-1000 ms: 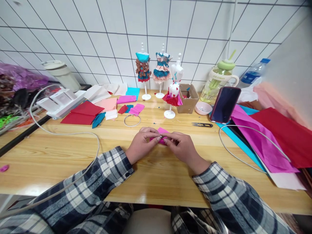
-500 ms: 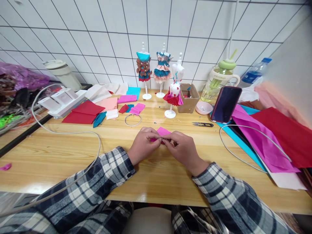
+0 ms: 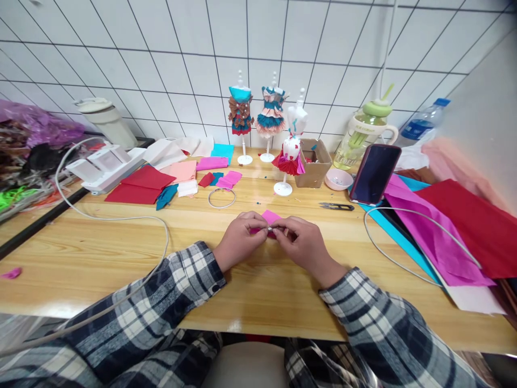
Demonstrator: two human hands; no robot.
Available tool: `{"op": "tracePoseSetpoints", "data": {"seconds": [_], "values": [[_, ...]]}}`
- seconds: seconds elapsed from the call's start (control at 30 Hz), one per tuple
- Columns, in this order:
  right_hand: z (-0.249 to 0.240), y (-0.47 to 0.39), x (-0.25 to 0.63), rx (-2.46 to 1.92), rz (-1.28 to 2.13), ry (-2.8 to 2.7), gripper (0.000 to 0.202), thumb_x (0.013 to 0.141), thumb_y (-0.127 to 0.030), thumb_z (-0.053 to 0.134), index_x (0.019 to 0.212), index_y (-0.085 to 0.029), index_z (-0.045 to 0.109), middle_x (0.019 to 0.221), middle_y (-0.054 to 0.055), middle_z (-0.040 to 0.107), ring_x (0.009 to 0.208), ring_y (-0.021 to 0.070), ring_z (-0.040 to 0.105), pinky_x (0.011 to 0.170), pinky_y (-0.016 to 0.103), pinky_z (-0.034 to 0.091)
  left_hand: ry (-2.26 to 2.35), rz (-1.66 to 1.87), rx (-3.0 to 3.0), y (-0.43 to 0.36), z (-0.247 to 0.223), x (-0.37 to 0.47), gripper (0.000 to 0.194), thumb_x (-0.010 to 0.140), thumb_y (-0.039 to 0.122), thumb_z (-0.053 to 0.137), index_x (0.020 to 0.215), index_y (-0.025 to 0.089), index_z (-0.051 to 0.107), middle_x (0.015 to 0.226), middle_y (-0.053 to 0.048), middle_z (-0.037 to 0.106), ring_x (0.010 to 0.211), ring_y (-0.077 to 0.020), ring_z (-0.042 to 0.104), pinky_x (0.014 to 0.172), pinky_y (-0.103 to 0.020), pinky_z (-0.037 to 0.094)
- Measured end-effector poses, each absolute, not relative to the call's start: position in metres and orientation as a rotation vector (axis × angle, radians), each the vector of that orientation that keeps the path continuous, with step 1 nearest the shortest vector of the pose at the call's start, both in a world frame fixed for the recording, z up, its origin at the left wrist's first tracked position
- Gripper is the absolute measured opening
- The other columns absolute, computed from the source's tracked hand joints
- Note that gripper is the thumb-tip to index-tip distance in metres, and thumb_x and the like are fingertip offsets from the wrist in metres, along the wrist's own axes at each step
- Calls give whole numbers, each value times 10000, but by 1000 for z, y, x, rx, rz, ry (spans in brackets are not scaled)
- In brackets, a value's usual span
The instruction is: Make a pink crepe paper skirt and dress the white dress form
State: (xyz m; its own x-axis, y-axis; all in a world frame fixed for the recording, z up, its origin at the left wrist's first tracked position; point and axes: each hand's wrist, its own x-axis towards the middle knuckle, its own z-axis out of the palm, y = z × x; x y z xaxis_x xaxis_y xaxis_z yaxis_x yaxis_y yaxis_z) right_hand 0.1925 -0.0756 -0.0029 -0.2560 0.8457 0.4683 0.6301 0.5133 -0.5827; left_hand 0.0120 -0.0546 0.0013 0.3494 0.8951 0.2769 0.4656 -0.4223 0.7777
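Note:
My left hand (image 3: 243,238) and my right hand (image 3: 304,243) meet over the table, fingertips nearly touching. Both are closed in a pinch around a tiny whitish thing (image 3: 270,228), too small to name. Just behind and below the fingertips is a pink piece of thin paper or cloth (image 3: 271,216), partly covered by the fingers. Whether any finger touches it cannot be made out. Beyond the hands stand miniature dress forms: one in blue and brown (image 3: 240,110), one in teal and peach ruffles (image 3: 270,113), and one white with a red and pink skirt (image 3: 289,156).
Thread snips (image 3: 337,206), a pink bowl (image 3: 338,179) and a propped phone (image 3: 375,173) lie to the right. Coloured sheets (image 3: 440,231) cover the right side. A wire ring (image 3: 222,198) and a power strip (image 3: 107,170) are left; a white cable (image 3: 121,219) crosses my left sleeve.
My fingertips have moved slightly apart, and a whitish bit now shows between them. The view has shifted a little; the other things stay in place.

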Motion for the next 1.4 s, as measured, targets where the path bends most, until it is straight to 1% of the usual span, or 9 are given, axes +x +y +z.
{"op": "tracePoseSetpoints", "data": {"seconds": [0.2, 0.43, 0.6, 0.77, 1.0, 1.07, 1.17, 1.27, 1.4], "values": [[-2, -76, 194, -1254, 275, -2020, 154, 862, -274, 609, 960, -215, 713, 768, 5, 679, 637, 121, 577, 594, 239, 405, 1207, 919, 2041, -54, 1, 11, 154, 830, 238, 609, 766, 198, 744, 803, -28, 687, 823, -161, 623, 778, -292, 475], [3, -79, 189, -1340, 298, -1985, 73, 797, -233, 625, 756, -199, 675, 683, -7, 633, 591, 115, 523, 544, 245, 352, 1257, 917, 2142, -57, 2, 15, 82, 777, 206, 669, 728, 197, 734, 766, -9, 690, 785, -162, 611, 806, -322, 448], [-1, -71, 187, -1340, 874, -1548, 74, 743, -267, 627, 732, -194, 622, 561, -42, 558, 461, 88, 440, 445, 213, 346, 1190, 977, 2123, -58, 4, 15, 81, 782, 194, 665, 774, 211, 744, 824, -11, 701, 836, -165, 619, 833, -321, 446], [7, -60, 198, -1143, 1290, -1114, 229, 734, -388, 669, 776, -198, 550, 866, 27, 703, 553, 106, 599, 428, 198, 456, 1094, 1012, 2165, -55, 3, 12, 117, 829, 231, 638, 831, 232, 755, 828, -20, 700, 847, -174, 607, 815, -329, 444], [49, 5, 242, -1123, 896, -1085, 268, 671, -367, 730, 805, -198, 571, 702, -16, 675, 600, 118, 636, 540, 222, 546, 1035, 1057, 2212, -48, -3, 4, 139, 851, 251, 622, 883, 238, 756, 869, -36, 695, 863, -180, 599, 801, -337, 451], [58, 33, 257, -1262, 658, -1129, 224, 721, -360, 667, 839, -193, 577, 685, -12, 671, 557, 125, 618, 539, 254, 544, 1034, 1059, 2220, -47, -2, 3, 147, 857, 260, 611, 884, 241, 755, 869, -38, 694, 863, -180, 596, 800, -338, 453], [63, 66, 275, -1572, 268, -1287, 225, 789, -350, 590, 904, -167, 650, 792, 48, 717, 674, 167, 656, 627, 291, 533, 1049, 1043, 2227, -47, 0, 1, 157, 861, 267, 599, 880, 247, 754, 869, -38, 696, 853, -183, 595, 802, -350, 452], [61, 85, 286, -1660, 140, -1352, 204, 766, -323, 626, 886, -189, 722, 878, 74, 737, 848, 226, 663, 772, 354, 496, 1048, 1039, 2235, -45, 0, -1, 165, 869, 266, 589, 888, 253, 753, 874, -40, 695, 858, -188, 594, 801, -359, 453], [59, 96, 292, -1746, 41, -1417, 205, 770, -320, 625, 893, -222, 757, 909, 83, 743, 913, 262, 645, 813, 385, 456, 1021, 1059, 2249, -42, -4, -2, 166, 878, 263, 584, 897, 255, 749, 872, -39, 692, 864, -185, 592, 803, -356, 455]]}}
